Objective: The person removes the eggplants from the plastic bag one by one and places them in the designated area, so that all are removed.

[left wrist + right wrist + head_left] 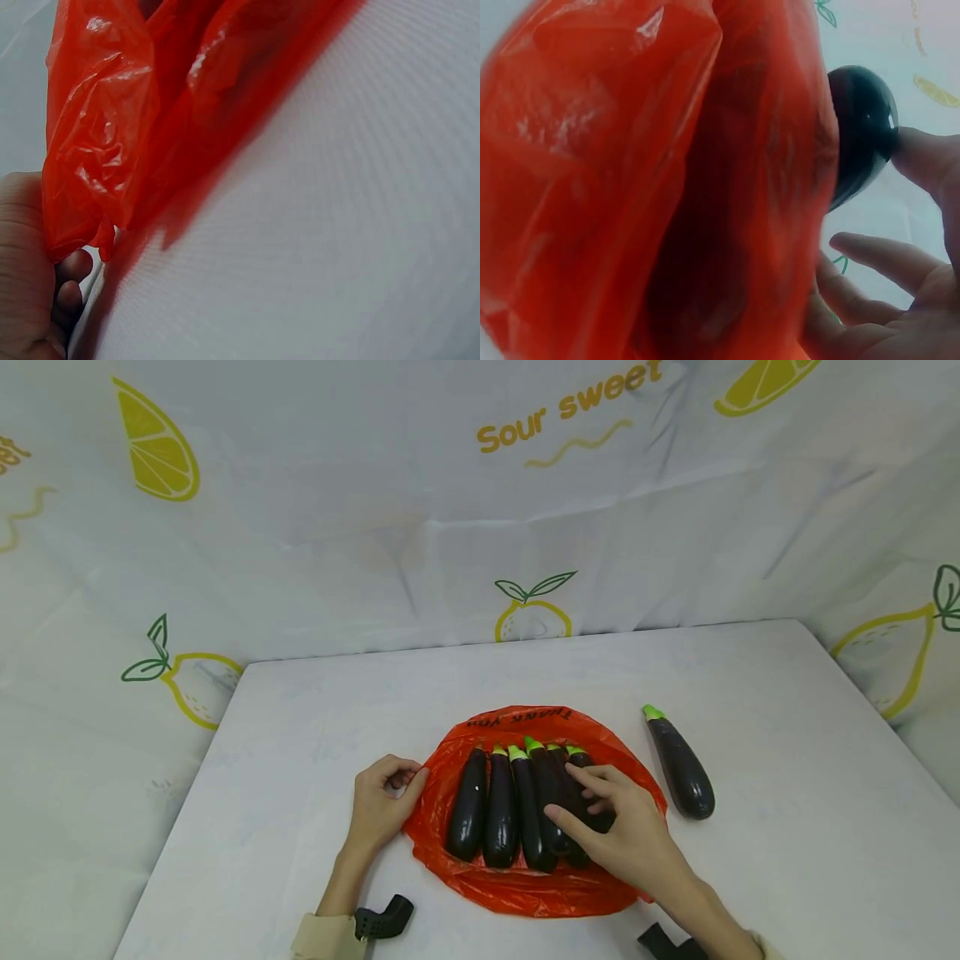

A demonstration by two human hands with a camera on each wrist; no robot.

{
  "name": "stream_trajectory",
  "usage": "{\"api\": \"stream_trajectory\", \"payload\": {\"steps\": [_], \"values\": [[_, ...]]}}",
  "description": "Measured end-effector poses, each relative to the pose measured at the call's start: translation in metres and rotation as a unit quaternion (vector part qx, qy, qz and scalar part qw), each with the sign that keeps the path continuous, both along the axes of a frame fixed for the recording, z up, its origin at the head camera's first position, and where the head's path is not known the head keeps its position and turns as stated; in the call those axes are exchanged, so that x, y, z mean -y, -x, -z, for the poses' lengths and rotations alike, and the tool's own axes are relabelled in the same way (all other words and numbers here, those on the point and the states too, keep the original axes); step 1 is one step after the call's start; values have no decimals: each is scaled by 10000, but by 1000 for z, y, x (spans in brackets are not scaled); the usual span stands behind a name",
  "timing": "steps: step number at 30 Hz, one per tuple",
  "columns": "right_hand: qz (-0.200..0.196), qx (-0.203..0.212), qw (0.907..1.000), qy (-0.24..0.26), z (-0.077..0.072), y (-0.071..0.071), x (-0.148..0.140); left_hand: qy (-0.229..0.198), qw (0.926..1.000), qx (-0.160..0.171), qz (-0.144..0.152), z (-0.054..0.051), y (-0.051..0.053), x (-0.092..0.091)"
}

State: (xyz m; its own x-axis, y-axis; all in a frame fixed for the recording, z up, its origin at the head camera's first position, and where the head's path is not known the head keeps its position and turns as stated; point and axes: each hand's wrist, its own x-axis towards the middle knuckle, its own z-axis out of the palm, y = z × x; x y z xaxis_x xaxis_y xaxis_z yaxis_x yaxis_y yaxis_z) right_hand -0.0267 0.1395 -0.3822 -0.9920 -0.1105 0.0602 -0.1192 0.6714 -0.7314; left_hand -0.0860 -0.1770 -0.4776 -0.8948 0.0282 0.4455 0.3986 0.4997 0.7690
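Observation:
A red plastic bag lies spread on the table with several dark eggplants side by side in its mouth, green stems pointing away. My left hand pinches the bag's left edge between thumb and fingers; in the left wrist view, crumpled red plastic hangs at that hand. Over the rightmost eggplants hovers my right hand, thumb and fingers spread apart. In the right wrist view, the thumb appears against the rounded end of an eggplant behind the bag; whether it touches is unclear.
A single eggplant lies outside the bag on the right, stem toward the back. The white table meets a pale curtain printed with lemons at its rear edge. Black wrist mounts sit on both wrists.

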Motion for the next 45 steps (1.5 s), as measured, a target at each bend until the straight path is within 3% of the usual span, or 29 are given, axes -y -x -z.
{"api": "stream_trajectory", "payload": {"steps": [6, 21, 45], "values": [[-138, 287, 9995, -77, -2, 0, 1, 2, 9999, -42, 118, 3, 2, 3], [-265, 441, 9985, 172, 0, 0, 1, 78, 9998, -156, 125, 3, 2, 3], [-84, 118, 9994, 318, 2, -4, 5, 42, 9999, 0, 142, 0, 1, 2]]}}
